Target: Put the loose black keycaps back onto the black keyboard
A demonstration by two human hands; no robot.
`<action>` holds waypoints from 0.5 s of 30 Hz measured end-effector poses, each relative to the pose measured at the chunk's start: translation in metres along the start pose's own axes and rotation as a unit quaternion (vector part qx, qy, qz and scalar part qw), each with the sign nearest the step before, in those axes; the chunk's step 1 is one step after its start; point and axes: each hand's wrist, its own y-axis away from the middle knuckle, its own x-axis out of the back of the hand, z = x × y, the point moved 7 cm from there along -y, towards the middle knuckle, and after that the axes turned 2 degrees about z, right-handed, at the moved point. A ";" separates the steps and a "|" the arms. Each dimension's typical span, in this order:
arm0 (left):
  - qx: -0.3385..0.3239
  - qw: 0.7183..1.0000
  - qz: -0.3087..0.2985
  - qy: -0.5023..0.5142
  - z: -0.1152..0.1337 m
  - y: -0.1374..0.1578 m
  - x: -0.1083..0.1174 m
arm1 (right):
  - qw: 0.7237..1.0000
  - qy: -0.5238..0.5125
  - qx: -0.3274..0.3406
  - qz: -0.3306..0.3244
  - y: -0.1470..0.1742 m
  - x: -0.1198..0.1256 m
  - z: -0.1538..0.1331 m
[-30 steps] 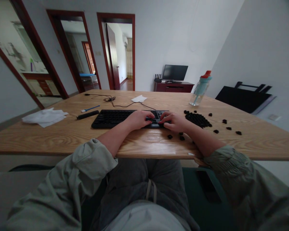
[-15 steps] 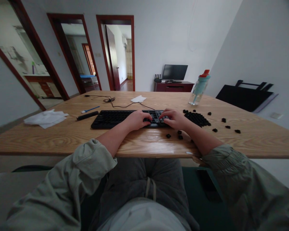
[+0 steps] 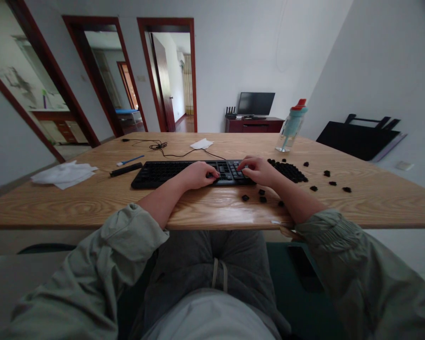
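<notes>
A long black keyboard (image 3: 163, 174) lies on the wooden table in front of me. My left hand (image 3: 200, 174) rests across it right of the middle, fingers curled in against it near its front edge. Over the number pad (image 3: 235, 171) at the right end is my right hand (image 3: 258, 171), its thumb and forefinger bent down close together at the keys. Whatever may be between those fingertips is too small to make out. Just right of this hand sits a dense patch of black keycaps (image 3: 290, 172). Several loose keycaps (image 3: 262, 199) lie near my right wrist and farther right.
Left of the keyboard are a black stick-like object (image 3: 126, 170), a blue brush (image 3: 130, 160) and white tissues (image 3: 65, 174). A cable (image 3: 179, 155) runs behind, beside a white paper (image 3: 201, 144). A water bottle (image 3: 291, 126) stands at the back right. A phone (image 3: 304, 268) lies beside my leg.
My right hand has moved slightly up over the number pad, and its fingers are drawn closer together. My left hand has shifted a little left, uncovering more keys. The view has shifted slightly.
</notes>
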 end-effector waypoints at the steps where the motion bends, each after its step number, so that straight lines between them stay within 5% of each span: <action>1: 0.004 1.000 0.001 0.001 -0.001 0.000 0.000 | 1.000 0.001 -0.003 -0.001 0.000 0.000 0.000; 15: 0.022 1.000 -0.001 -0.002 -0.006 -0.003 -0.003 | 1.000 0.007 -0.015 -0.011 0.000 -0.002 0.004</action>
